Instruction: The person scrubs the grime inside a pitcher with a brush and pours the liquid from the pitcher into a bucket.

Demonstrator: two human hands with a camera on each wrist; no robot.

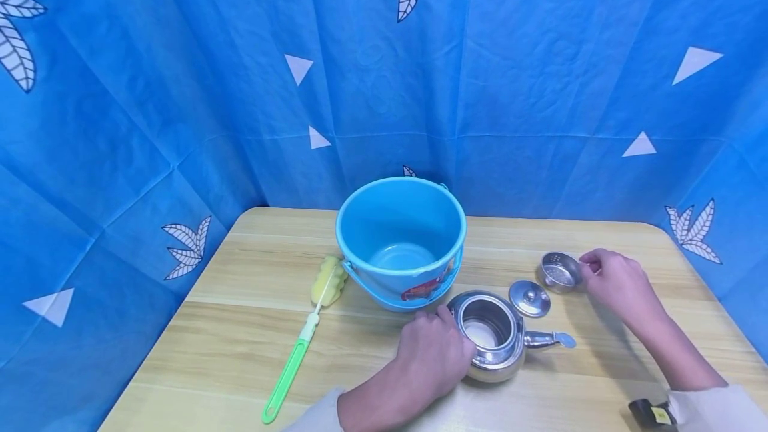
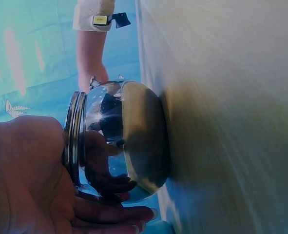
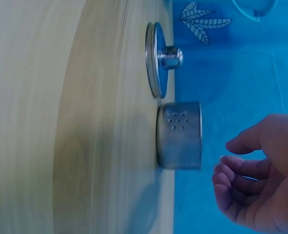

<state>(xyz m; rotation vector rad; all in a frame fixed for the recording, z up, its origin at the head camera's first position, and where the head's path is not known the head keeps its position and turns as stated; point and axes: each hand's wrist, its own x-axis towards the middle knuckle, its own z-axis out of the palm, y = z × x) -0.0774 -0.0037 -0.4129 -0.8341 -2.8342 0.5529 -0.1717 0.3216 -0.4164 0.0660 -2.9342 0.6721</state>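
Note:
In the head view, a shiny metal teapot [image 1: 498, 369] stands lidless on the table, its handle [image 1: 543, 339] pointing right. My left hand [image 1: 435, 352] holds the pot's left side, close to the rim. The left wrist view has the fingers [image 2: 117, 214] reaching down along the pot's round body [image 2: 144, 141], with the thumb hidden. My right hand [image 1: 618, 282] is beside a small perforated metal strainer [image 1: 561, 272]. In the right wrist view its loosely bent fingers [image 3: 226, 190] stand a little apart from the strainer [image 3: 180, 146], with nothing between them. The knobbed lid [image 1: 530, 299] lies between strainer and pot.
A light blue bucket [image 1: 390, 279] stands behind the teapot, its handle lowered at the front. Left of it lies a bottle brush with a yellow sponge head [image 1: 327, 282] and green handle [image 1: 285, 382]. A blue patterned curtain [image 1: 384, 99] hangs behind the wooden table [image 1: 210, 345].

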